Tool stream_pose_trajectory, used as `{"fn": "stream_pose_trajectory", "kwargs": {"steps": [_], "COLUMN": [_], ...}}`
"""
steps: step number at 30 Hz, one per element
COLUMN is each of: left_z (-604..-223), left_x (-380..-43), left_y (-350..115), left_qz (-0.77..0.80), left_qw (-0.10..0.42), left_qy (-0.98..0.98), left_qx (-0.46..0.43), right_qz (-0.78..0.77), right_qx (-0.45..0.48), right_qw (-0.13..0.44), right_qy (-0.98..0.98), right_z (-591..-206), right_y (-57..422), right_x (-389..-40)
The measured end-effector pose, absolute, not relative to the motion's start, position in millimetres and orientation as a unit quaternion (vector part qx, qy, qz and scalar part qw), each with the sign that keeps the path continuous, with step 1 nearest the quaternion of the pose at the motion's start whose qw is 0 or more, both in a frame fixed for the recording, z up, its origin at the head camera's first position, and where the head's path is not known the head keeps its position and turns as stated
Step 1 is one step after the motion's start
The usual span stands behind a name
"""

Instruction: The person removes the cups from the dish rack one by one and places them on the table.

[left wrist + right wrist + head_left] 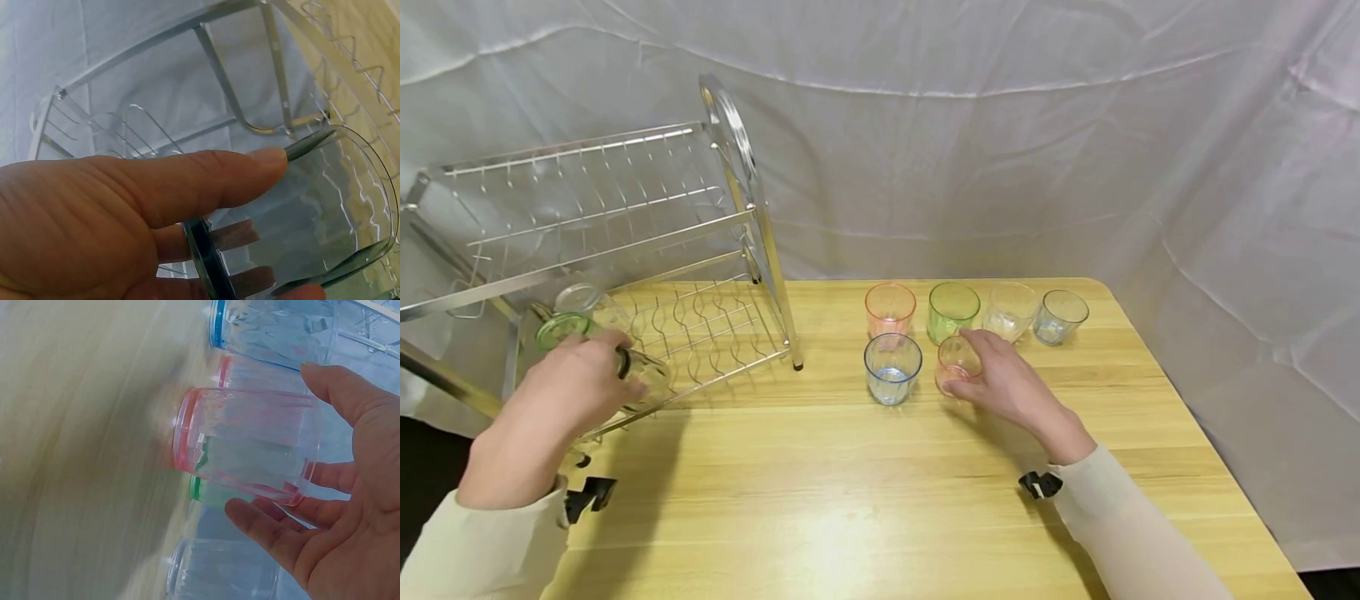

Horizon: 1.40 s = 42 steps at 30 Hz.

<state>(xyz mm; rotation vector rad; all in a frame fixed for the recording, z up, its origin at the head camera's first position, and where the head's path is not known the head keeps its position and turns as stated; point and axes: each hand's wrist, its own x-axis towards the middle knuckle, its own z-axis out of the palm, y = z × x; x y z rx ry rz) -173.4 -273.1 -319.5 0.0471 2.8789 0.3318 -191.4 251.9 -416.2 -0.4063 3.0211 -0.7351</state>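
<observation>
My left hand [568,387] grips a clear drinking glass [649,379] with a dark rim, tilted on its side at the rack's lower shelf. In the left wrist view, the thumb lies along this glass [325,206] and the other fingers show through it. A green-rimmed glass [553,331] is just beyond that hand. My right hand [1007,383] is spread around an upright pink glass [958,367] on the table. In the right wrist view, the thumb stands off the pink glass [250,444], while the fingers are near its rim on the other side.
A two-tier metal dish rack [771,283] stands at the left; a clear glass [583,300] is on its lower shelf. On the table [820,483] are a blue-rimmed glass [892,375], a red glass [890,308], a green glass [953,308], a clear glass [1011,304] and a blue-grey glass [1060,317].
</observation>
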Motion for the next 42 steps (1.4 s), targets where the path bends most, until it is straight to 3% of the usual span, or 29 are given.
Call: {"fn": "stream_pose_trajectory", "kwargs": {"steps": [5,13,20,25,35,42], "left_z": [-316.4,-328.7,-343.1,-356.7,-395.0,-412.7], "left_x": [-168.3,-159.2,-148.4,-145.2,-144.0,-140.9], "left_y": [-260.6,-223.5,-187.0,-168.8,-138.6,-114.3], "left_qz": [0.134,0.200,0.278,0.340,0.504,0.552], "left_qw": [0.112,0.086,0.093,0.113,0.165,0.179], "left_qy": [0.984,0.974,0.953,0.929,0.837,0.804], "left_qx": [0.020,0.059,0.077,0.089,0.135,0.129], "right_qz": [-0.226,-0.228,-0.257,-0.281,-0.316,-0.374], "right_qx": [-0.138,-0.166,-0.207,-0.225,-0.320,-0.362], "right_qw": [-0.024,-0.125,-0.256,-0.287,-0.289,-0.195], "right_qy": [0.964,0.951,0.909,0.888,0.845,0.831], "right_z": [-416.0,-422.4,-425.8,-426.7,-428.2,-432.0], "right_y": [253.8,254.4,246.9,238.9,217.1,197.7], "right_x": [-186.3,-176.1,-170.4,-164.4,-157.8,-146.9]}}
